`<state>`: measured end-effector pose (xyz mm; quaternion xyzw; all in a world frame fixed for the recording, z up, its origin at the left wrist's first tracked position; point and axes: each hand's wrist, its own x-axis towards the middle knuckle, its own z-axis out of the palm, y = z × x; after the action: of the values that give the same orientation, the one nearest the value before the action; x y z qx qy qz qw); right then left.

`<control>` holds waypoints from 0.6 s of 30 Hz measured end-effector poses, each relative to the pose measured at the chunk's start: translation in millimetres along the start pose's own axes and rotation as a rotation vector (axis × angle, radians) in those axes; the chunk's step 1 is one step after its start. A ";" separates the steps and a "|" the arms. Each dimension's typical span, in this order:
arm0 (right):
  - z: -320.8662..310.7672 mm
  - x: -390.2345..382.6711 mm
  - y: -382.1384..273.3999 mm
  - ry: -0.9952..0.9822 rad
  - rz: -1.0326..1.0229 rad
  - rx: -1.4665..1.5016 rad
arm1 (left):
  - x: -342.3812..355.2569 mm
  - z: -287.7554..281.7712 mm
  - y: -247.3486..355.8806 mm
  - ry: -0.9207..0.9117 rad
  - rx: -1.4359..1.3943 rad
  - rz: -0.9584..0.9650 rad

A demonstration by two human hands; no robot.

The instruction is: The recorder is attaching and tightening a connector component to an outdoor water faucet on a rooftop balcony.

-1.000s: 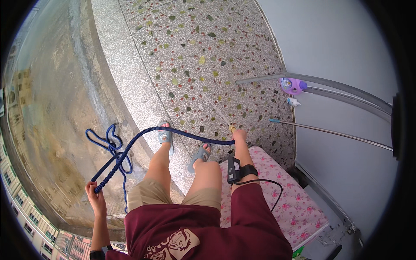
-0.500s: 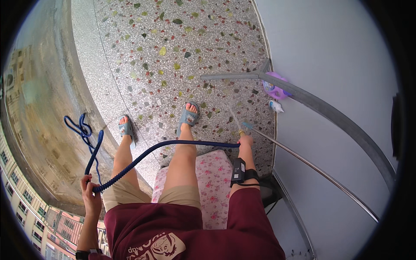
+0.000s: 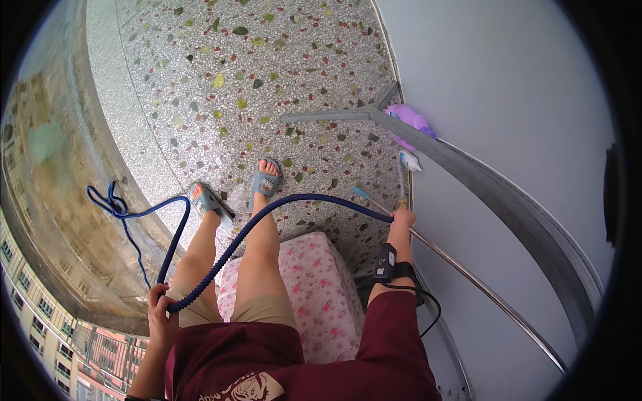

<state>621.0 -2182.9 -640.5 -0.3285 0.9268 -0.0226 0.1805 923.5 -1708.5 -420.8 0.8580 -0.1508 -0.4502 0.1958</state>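
Hose (image 3: pixel 301 196), gripped partway by left hand (image 3: pixel 162 314), arching across to right hand (image 3: pixel 402 217), grasped beside nozzle (image 3: pixel 402 202)

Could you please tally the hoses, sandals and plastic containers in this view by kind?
Long blue ribbed hose: 1
Grey-blue open-toed slide sandals, left and right: 2
Plastic containers, a purple jug partly hidden by the grey Y-shaped frame, and a small white bottle: 2
Total: 5
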 end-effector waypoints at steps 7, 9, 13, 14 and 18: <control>33.4 3.8 -32.4 -0.216 0.037 0.138 | 23.0 -14.4 8.1 0.044 0.026 -0.003; 36.5 11.5 -48.5 -0.259 -0.002 0.137 | 25.4 -15.1 6.1 0.044 0.028 -0.040; 48.4 -0.8 -84.2 -0.354 -0.086 0.190 | 36.1 -15.6 21.3 0.054 0.059 -0.012; 50.4 -1.4 -88.0 -0.357 -0.087 0.192 | 36.2 -14.9 22.7 0.058 0.060 -0.011; 57.6 -3.0 -95.1 -0.466 -0.135 0.043 | 42.1 -14.6 38.7 -0.012 -0.006 -0.083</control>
<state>700.4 -2251.1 -678.1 -0.3822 0.8353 0.0221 0.3945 955.5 -1757.8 -425.1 0.8603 -0.1147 -0.4635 0.1785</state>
